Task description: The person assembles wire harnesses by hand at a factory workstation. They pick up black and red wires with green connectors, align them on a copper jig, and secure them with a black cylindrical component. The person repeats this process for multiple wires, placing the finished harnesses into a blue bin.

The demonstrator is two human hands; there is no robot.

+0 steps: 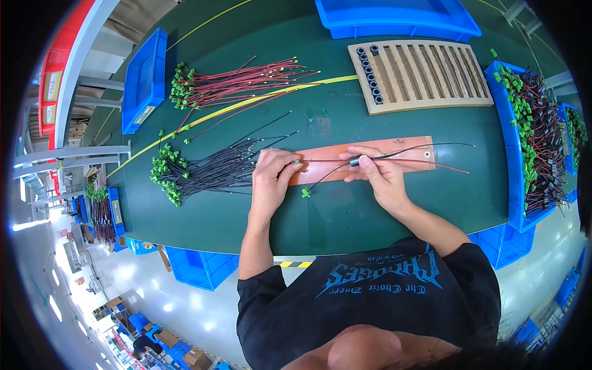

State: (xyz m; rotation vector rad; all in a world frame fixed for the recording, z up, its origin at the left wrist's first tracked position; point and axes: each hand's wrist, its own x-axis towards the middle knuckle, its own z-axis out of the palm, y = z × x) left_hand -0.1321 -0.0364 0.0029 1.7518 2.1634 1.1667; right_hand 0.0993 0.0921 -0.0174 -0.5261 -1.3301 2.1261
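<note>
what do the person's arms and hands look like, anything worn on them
The left hand and right hand are ungloved, with no watch visible. The forearms are bare below short black sleeves of a black shirt with blue printing.

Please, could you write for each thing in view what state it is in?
Left hand: closed, pinching red wire
Right hand: closed, holding black ring
Black ring: held, wires apparently threaded through
Red wire: stretched nearly straight
Black wire: slightly curved
Orange strip: lying flat
Red bundle: loose, spread
Black bundle: loose, spread
Wooden rack: partly filled
Right blue bin: heaped with wires
</note>
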